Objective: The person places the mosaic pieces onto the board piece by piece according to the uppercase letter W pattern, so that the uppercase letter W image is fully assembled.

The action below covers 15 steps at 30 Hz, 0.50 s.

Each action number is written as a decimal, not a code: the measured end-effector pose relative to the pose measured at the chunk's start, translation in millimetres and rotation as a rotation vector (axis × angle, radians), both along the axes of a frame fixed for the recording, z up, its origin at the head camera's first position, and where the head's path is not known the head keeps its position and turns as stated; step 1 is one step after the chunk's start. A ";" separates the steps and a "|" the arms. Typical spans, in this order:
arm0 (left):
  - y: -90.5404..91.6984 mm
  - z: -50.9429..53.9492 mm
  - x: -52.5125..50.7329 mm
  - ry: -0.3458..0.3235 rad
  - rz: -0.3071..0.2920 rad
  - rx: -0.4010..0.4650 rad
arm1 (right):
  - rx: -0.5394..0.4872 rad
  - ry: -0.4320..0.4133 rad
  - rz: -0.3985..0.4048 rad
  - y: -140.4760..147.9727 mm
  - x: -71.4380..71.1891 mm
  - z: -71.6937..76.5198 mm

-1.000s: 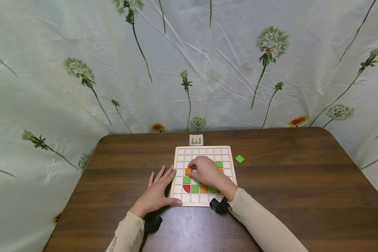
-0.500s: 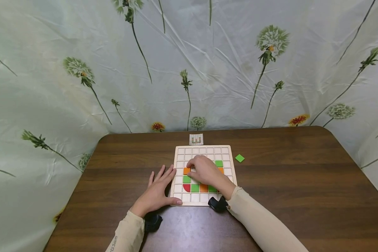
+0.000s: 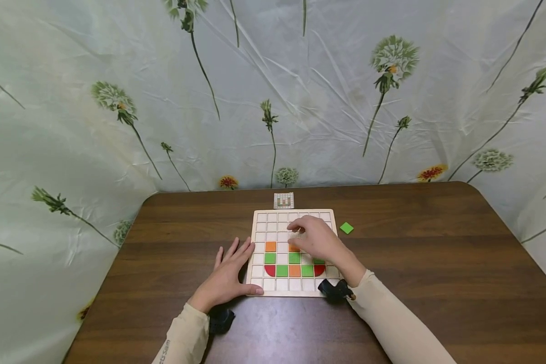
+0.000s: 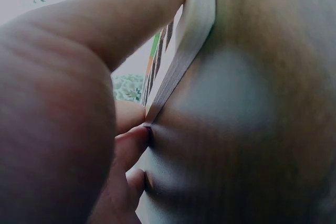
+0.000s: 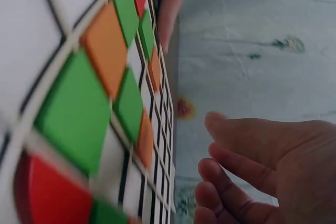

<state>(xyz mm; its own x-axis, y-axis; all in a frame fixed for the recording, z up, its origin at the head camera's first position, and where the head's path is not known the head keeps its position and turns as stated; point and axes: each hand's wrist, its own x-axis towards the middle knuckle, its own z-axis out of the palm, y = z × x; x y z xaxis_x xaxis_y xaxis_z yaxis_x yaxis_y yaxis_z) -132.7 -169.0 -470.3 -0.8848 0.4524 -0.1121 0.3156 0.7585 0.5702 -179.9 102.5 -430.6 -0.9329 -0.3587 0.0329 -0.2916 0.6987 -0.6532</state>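
Observation:
A pale wooden grid board lies on the table with green, orange and red tiles in several cells. My left hand rests along its left edge, fingers straight and spread, thumb at the near-left corner; the left wrist view shows fingertips against the board's side. My right hand hovers over the board's right half, fingers loosely bent. In the right wrist view nothing shows between that hand's thumb and fingers. An orange tile sits in a left column, above a green tile. The right hand partly covers another orange tile.
A loose green tile lies on the wooden table, right of the board. Behind the board is a small printed card with a grid pattern. A flower-patterned cloth hangs beyond the table's far edge.
My right hand has left the orange tile in the left column, which shifted slightly left into its cell, and moved right and away. My left hand stays put.

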 end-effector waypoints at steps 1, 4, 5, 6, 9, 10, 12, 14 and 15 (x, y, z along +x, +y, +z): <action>0.0 0.0 0.1 0.003 0.000 0.000 | -0.006 0.003 -0.007 4.7 -0.5 -0.1; -0.4 -0.5 0.2 0.009 0.001 0.002 | -0.020 0.022 -0.023 18.1 -1.2 -0.7; -0.6 -0.7 0.2 0.006 0.003 -0.004 | -0.023 0.029 -0.027 22.4 -1.2 -0.7; -0.8 -0.8 0.1 0.006 0.003 -0.005 | -0.026 0.036 -0.031 26.6 -1.5 -0.9; -0.8 -0.6 -0.1 -0.004 0.002 -0.011 | -0.037 0.047 -0.056 38.6 -1.6 -1.9; -0.6 -0.2 -0.1 -0.006 0.001 -0.009 | -0.040 0.048 -0.066 42.5 -1.4 -2.4; -0.3 0.1 -0.1 -0.009 0.000 -0.005 | -0.050 0.054 -0.085 50.2 -1.1 -4.1; 0.2 0.4 0.0 -0.011 0.000 -0.003 | -0.057 0.061 -0.101 57.5 -0.2 -5.7; 0.3 0.7 0.1 -0.013 0.002 -0.006 | -0.059 0.069 -0.106 61.1 0.2 -6.5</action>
